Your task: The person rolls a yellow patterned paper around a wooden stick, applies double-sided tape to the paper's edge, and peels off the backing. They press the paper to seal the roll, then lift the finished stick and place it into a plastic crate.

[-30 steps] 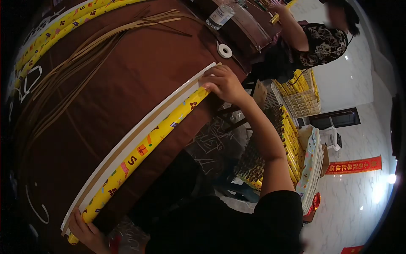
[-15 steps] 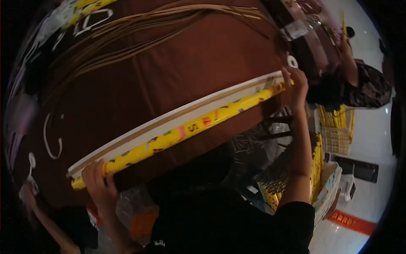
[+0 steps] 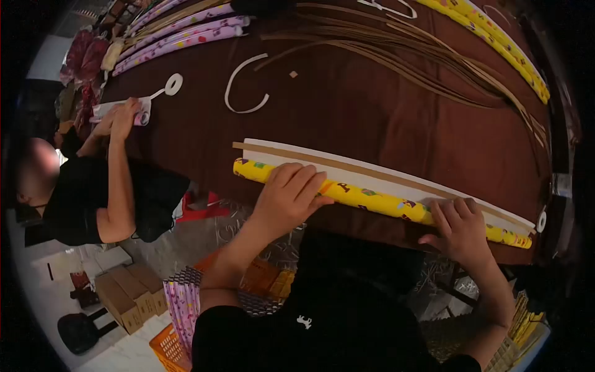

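Observation:
A yellow printed roll of wrapping sheet (image 3: 362, 197) lies along the near edge of the brown-covered table. Behind it shows the sheet's white underside (image 3: 384, 176), with a narrow brown strip (image 3: 347, 163) running lengthwise on it. My left hand (image 3: 290, 197) is curled over the roll left of its middle, thumb pointing right. Nearer the right end, my right hand (image 3: 460, 229) bends its fingers over the same roll, thumb out to the left. Both palms hide parts of the roll, and the undersides of my fingers cannot be seen.
Loose brown strips (image 3: 396, 59) and a curved white strip (image 3: 230, 87) lie across the table (image 3: 322, 118). Yellow rolls (image 3: 496, 43) are at the far right, pink rolls (image 3: 186, 38) at the far left. A co-worker (image 3: 118, 192) handles a pink roll beside a tape roll (image 3: 174, 84).
The view has swung left, bringing the co-worker and pink rolls into sight. My hands have moved inward from the two ends of the yellow roll.

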Action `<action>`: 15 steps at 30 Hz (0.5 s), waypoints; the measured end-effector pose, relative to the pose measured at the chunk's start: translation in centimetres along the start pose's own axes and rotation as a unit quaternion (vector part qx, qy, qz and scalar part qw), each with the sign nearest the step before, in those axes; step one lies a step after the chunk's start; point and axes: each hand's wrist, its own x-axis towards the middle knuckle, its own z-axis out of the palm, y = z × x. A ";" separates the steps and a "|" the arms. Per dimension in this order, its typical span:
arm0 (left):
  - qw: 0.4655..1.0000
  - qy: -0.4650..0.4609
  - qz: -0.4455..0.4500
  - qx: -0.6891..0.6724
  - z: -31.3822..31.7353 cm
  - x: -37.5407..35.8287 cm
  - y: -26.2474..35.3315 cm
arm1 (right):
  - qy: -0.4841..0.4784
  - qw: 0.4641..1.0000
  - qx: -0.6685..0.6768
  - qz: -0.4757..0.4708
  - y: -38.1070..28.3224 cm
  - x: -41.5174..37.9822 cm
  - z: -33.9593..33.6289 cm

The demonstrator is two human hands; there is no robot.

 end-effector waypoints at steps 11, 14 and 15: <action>0.995 -0.032 0.075 0.057 0.7 3.3 3.3 | 0.022 0.978 -0.203 -0.037 0.9 0.9 1.3; 0.996 -0.023 0.087 0.015 1.5 4.1 4.6 | 0.037 0.974 -0.218 -0.042 0.6 1.6 1.1; 0.996 -0.020 0.085 0.028 1.7 4.1 4.6 | 0.038 0.974 -0.218 -0.041 0.6 1.5 1.4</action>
